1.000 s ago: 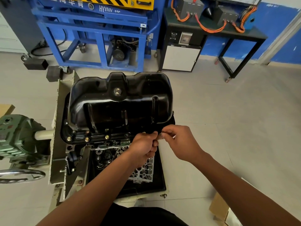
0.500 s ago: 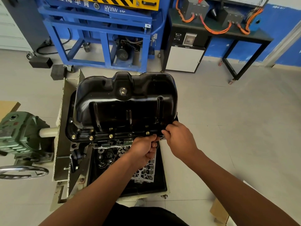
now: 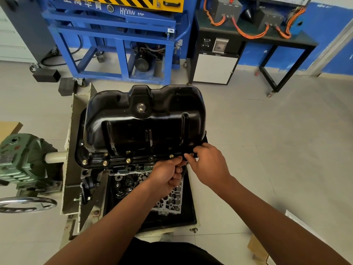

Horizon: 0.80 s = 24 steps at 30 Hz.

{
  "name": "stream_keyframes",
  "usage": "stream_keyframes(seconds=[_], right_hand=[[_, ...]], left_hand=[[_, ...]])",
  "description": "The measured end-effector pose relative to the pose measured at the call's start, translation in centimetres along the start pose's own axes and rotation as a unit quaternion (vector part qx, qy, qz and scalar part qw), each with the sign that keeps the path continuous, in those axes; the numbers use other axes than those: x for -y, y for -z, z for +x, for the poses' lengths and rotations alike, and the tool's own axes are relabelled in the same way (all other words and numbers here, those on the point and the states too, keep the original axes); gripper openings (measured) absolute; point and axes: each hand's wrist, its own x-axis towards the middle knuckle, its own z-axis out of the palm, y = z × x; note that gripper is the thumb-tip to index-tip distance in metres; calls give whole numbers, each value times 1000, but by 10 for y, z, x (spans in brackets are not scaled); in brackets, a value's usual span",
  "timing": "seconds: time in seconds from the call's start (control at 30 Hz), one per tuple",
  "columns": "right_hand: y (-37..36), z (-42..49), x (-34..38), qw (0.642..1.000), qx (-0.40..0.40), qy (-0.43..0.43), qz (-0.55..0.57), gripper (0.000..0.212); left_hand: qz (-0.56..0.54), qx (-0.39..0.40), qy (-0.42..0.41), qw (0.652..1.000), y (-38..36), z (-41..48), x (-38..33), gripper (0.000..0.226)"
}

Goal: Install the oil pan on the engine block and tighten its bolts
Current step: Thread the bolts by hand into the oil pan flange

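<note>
The black oil pan (image 3: 145,121) sits upside down on the engine block (image 3: 133,167), which is mounted on a stand. Several brass-coloured bolts (image 3: 105,163) stand in the pan's near flange. My right hand (image 3: 208,163) is at the flange's near right corner, with its fingertips pinching a bolt (image 3: 191,154) seated there. Just left of it and below the flange edge, my left hand (image 3: 168,173) is curled into a fist. Whatever is inside the fist is hidden.
A cylinder head (image 3: 170,201) lies in a black tray (image 3: 189,220) under the engine. A green gearbox (image 3: 21,159) with a handwheel (image 3: 26,204) is at the left. A blue machine frame (image 3: 118,44) and a black bench (image 3: 267,39) stand behind. Cardboard (image 3: 257,249) lies at the lower right.
My right hand has moved from beside my left hand to the flange's right corner, where it now pinches a bolt. My left hand stayed curled below the flange.
</note>
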Motion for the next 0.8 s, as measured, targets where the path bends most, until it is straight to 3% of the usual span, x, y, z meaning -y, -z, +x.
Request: stream_keyframes(seconds=[0.17,0.4,0.6,0.8], right_hand=[[1,-2,2,999,19,-3,43,23],[3,0,1,998,37,-8,60,23],[2,4,-1,999,38,-4,-4,35],[2,1,0,1000,9,-6,2,41]], left_hand=[[3,-4,-2,1000,-2,1,1,24],[7,-9,-2,1000,-2,0,0,23],[6,-8,-5,1000,-1,-1,0,25],[12,-8,-4,1000,0,-1,-1,28]])
